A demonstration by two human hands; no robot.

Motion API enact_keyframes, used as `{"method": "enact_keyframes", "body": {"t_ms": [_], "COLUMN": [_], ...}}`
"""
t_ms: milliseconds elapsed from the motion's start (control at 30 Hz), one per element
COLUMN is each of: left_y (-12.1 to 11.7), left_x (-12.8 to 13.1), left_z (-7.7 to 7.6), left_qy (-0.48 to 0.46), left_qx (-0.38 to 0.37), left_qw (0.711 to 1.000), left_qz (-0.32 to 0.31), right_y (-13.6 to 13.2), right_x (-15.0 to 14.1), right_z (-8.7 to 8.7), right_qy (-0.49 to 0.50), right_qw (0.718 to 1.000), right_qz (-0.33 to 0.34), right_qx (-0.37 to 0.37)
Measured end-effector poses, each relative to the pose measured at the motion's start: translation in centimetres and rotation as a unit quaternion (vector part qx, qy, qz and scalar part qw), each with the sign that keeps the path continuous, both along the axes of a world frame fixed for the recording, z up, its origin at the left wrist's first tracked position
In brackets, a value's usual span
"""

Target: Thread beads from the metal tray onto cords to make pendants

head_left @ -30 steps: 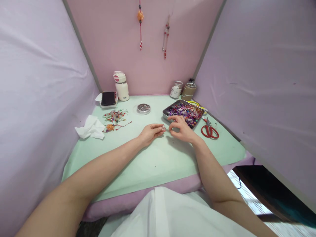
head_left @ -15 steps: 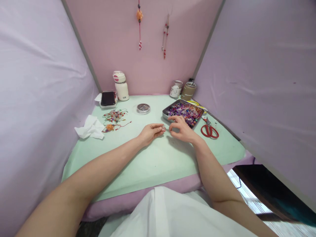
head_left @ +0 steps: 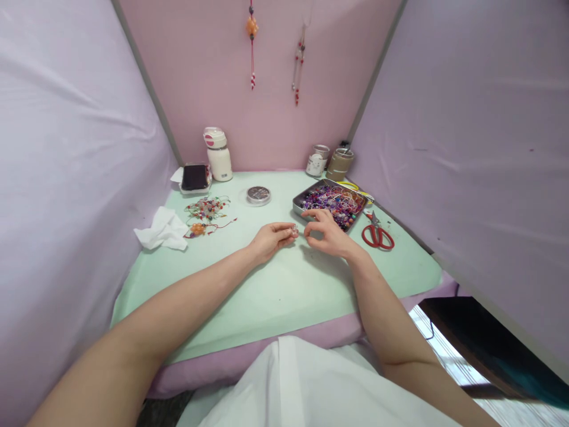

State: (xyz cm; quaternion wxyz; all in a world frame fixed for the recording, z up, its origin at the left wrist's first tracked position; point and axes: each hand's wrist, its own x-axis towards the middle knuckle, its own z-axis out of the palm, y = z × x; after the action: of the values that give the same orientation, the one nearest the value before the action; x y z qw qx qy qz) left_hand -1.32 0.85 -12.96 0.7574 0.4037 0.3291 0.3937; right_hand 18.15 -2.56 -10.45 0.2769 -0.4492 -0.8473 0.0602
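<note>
Over the middle of the green tabletop, my left hand point(head_left: 272, 240) is closed, pinching a small cluster of clear and pinkish beads point(head_left: 294, 231) at its fingertips. Just to the right, my right hand point(head_left: 326, 234) has its thumb and index finger pressed together, the other fingers raised and curled. Whatever that pinch holds, perhaps a thin thread, is too fine to make out. Behind the right hand lies a metal tray point(head_left: 299, 209) of purple and multicoloured beads and tangled cords; the hand covers part of its near edge.
Red-handled scissors point(head_left: 377, 236) lie right of the tray. Beaded strings point(head_left: 207, 209), an orange bead ornament point(head_left: 198, 230) and crumpled tissue point(head_left: 162, 230) are at left. Farther back stand a round clear case point(head_left: 258, 196), a white bottle point(head_left: 219, 160), a phone point(head_left: 194, 177) and two cans point(head_left: 317, 161).
</note>
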Motion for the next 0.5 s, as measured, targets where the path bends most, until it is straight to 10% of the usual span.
{"method": "enact_keyframes", "body": {"t_ms": [500], "left_y": [0.07], "left_x": [0.02], "left_z": [-0.06], "left_qy": [0.009], "left_qx": [0.001], "left_qw": [1.000], "left_qz": [-0.001], "right_y": [0.01], "right_x": [0.08], "right_z": [-0.03], "right_qy": [-0.005], "right_qw": [1.000], "right_qz": [0.000], "right_qx": [0.008]}}
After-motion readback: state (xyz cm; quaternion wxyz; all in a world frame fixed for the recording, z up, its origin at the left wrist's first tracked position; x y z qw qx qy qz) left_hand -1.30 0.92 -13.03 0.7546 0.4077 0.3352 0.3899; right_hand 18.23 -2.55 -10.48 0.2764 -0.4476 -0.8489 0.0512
